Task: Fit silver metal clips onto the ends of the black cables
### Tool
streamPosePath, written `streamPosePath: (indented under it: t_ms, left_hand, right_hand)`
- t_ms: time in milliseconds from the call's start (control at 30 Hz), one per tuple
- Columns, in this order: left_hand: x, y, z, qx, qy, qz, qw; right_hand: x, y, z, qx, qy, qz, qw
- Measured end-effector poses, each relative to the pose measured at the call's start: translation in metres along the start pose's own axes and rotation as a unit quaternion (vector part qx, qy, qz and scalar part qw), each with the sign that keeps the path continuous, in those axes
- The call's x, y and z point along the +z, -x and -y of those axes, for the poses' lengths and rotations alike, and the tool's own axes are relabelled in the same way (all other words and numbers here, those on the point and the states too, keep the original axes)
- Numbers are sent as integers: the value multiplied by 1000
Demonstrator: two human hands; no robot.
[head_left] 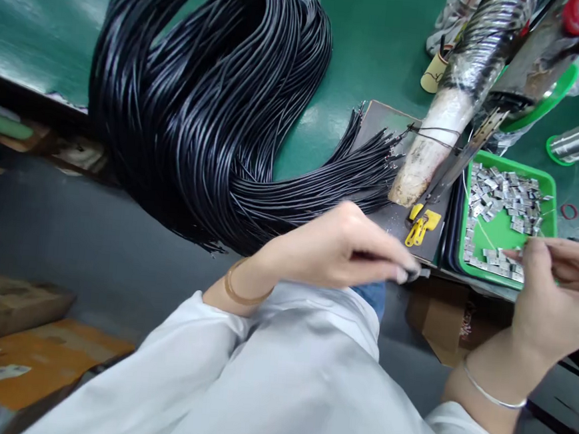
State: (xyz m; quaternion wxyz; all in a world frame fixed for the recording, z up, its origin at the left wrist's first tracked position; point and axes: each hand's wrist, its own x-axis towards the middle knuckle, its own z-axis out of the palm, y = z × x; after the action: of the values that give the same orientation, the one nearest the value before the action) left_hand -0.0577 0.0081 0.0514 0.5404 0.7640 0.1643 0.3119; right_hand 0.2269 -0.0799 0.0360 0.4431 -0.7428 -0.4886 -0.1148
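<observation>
cables (218, 104) on table (363, 42), left | metal parts (492, 193) in tray (503, 235), right

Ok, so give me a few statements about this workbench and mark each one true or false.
1. Black cables lie looped in a large bundle on the green tabletop. True.
2. A yellow-handled tool lies left of the green tray in the picture. True.
3. The green tray holds wooden blocks. False: it holds small metal pieces.
4. The left hand pinches a small blurred piece. True.
5. The left wrist is bare. False: it wears a tan bracelet.
</observation>
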Motion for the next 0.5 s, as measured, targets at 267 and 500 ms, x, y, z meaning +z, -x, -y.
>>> streamPosePath:
  t_ms: [267,500]
  left_hand:
    - [35,0,45,-195,191,-46,961]
    - [43,-2,41,-224,179,-123,950]
  right_hand:
    - [26,54,61,10,-253,43,966]
    - [45,74,62,-29,-230,105,967]
